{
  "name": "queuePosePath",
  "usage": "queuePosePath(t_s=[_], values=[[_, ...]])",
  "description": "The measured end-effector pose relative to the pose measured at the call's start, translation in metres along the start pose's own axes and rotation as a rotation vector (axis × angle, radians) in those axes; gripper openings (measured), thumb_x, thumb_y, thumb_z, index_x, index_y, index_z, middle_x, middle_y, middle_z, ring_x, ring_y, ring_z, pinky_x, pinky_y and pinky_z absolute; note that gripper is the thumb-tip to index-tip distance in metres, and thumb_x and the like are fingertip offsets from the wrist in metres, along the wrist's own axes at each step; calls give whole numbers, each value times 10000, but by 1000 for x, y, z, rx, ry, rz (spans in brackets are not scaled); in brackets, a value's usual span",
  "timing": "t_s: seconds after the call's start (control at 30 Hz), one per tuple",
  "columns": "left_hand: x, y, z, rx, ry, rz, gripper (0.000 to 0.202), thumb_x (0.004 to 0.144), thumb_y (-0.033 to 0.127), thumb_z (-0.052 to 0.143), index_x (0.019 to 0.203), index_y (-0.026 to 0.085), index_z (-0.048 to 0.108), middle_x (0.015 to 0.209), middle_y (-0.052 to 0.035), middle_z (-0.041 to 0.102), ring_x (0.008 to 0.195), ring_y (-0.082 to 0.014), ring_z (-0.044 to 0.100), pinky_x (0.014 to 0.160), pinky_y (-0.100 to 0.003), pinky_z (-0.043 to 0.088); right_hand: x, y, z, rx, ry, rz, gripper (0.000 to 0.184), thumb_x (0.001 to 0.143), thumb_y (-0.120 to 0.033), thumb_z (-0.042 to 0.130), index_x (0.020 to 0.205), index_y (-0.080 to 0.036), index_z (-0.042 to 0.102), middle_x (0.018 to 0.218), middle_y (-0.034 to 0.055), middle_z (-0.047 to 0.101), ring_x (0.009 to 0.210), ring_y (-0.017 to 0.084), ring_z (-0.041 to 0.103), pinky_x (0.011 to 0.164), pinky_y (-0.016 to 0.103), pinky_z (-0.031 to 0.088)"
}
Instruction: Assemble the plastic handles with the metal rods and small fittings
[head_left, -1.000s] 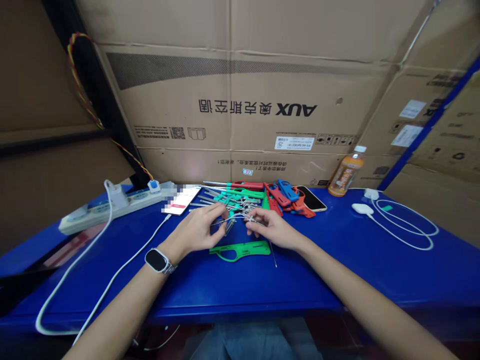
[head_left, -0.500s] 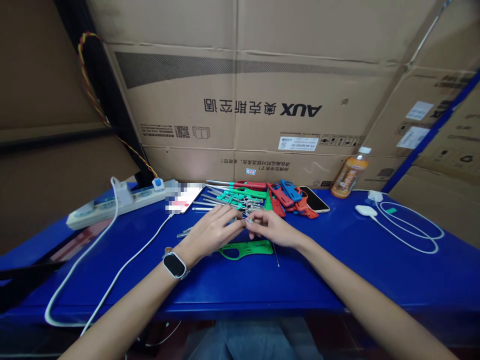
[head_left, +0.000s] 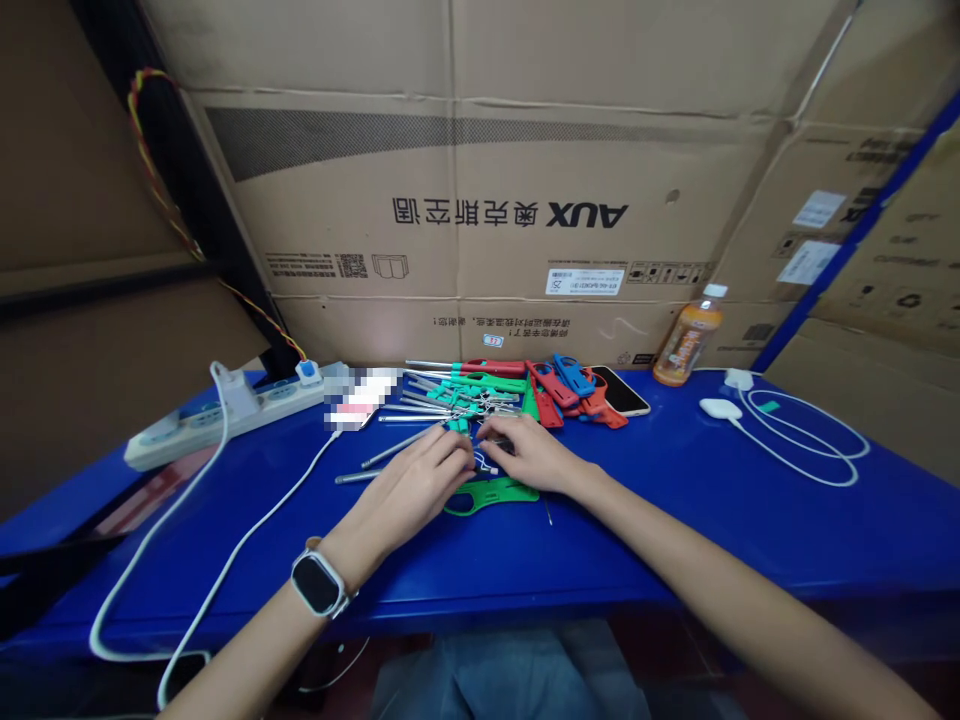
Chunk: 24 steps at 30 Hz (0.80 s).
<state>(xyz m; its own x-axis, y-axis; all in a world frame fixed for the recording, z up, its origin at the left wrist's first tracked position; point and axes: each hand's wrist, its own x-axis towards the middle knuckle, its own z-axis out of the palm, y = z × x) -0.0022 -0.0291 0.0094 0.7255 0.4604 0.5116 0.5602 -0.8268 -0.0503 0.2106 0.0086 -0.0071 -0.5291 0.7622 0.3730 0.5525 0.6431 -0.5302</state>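
Note:
My left hand (head_left: 427, 478) is closed, fingers bent together low over the table; its fingertips hide whatever they grip. Close beside it, my right hand (head_left: 534, 455) is closed too, thumb and fingers drawn together around something mostly hidden. A thin white wire (head_left: 484, 460) shows between the hands. Just below them lies a green lighter casing half (head_left: 495, 495) with a finger loop. A metal tube (head_left: 356, 478) runs toward my left hand. Behind the hands is a pile of metal lighter tubes with teal parts (head_left: 465, 398).
Red casing halves (head_left: 551, 385) and a blue casing half (head_left: 574, 375) lie at the back, near a phone (head_left: 622, 392). An orange drink bottle (head_left: 686, 340) and a white charger with cable (head_left: 720, 409) stand right. A power strip (head_left: 277, 402) is left. Cardboard (head_left: 337, 200) walls the back.
The hands have moved slightly apart, baring the white wire between them. My left wrist has come lower and nearer. The whole view has shifted a little.

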Motion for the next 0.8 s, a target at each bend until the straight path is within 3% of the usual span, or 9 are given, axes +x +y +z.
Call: queuePosePath(t_s=[0.1, 0.2, 0.3, 0.43, 0.57, 0.8], values=[[-7, 7, 3, 52, -45, -56, 188, 1001, 204, 435, 914, 163, 597, 1086, -115, 584, 921, -231, 556, 763, -373, 525, -4, -4, 1, -189, -22, -68, 134, 930, -257, 575, 1020, -201, 657, 1008, 83, 694, 1014, 250, 590, 911, 433, 378], [-12, 12, 5, 75, -105, -94, 149, 977, 188, 480, 890, 161, 598, 1098, -113, 577, 913, -235, 564, 775, -383, 517, -13, -12, -4, -221, 23, -88, 171, 939, -237, 546, 1076, -213, 647, 1087, 96, 670, 1095, 265, 546, 939, 461, 380], [-12, 15, 5, 94, -160, -103, 119, 962, 176, 505, 909, 151, 608, 1105, -111, 580, 914, -239, 570, 777, -387, 509, -26, -20, -11, -158, 44, -139, 175, 936, -235, 541, 1071, -197, 645, 1035, 92, 665, 1032, 239, 567, 922, 419, 430], [-12, 18, 5, 89, -173, -104, 128, 961, 188, 514, 889, 154, 614, 1085, -104, 585, 914, -239, 565, 772, -378, 492, -43, -23, -11, -134, -77, -209, 166, 928, -273, 569, 1044, -213, 672, 972, 77, 679, 915, 223, 607, 841, 380, 476], [-12, 18, 6, 28, -163, -120, 144, 973, 207, 509, 884, 167, 614, 1069, -90, 576, 909, -224, 551, 778, -365, 482, -50, -18, -6, -116, -125, -183, 184, 960, -274, 531, 1006, -208, 696, 971, 77, 686, 887, 207, 634, 823, 356, 493], [-16, 19, 11, -148, -108, -169, 152, 992, 250, 492, 924, 190, 614, 1063, -70, 563, 939, -227, 529, 832, -391, 474, -49, -18, -5, -14, -98, -113, 148, 942, -193, 538, 909, -190, 682, 916, 65, 667, 828, 176, 632, 769, 293, 501]])
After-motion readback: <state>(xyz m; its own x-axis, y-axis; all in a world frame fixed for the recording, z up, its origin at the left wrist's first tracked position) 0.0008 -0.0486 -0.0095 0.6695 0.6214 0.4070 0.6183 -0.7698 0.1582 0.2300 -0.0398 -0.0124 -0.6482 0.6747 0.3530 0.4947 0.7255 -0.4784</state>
